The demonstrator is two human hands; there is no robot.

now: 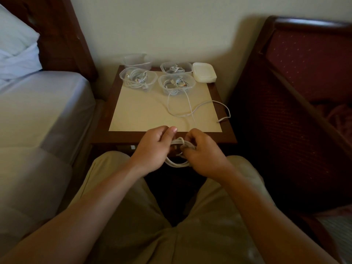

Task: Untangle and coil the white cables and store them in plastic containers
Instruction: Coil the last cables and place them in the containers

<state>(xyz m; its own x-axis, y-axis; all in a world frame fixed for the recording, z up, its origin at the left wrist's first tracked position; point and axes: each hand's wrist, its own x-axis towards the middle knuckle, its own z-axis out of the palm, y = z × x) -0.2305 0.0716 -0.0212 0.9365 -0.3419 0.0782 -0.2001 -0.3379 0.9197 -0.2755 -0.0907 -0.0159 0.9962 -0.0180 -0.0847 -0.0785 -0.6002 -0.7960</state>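
A bed (38, 103) is on the left and a dark red chair (304, 73) is on the right. Between them stands a small table (162, 136) against the wall. At the back of the table sit four clear plastic tubs (138, 78). Three have white cables inside, and the far left one looks empty, though it is hard to see. A stack of lids (204, 72) sits beside them.

A loose white cable (187, 111) runs from the near right tub toward the person. Its long line goes from the tub to the hands, and its free end (221, 120) points off the right edge.

Just past the front edge of the table, the left hand (154, 149) and the right hand (203, 155) are both curled around a small coil (179, 162) of this cable.

The cable is probably light, soft and bendy, and a bit springy. It is best to pinch the loops together where they cross, so they do not pop open.
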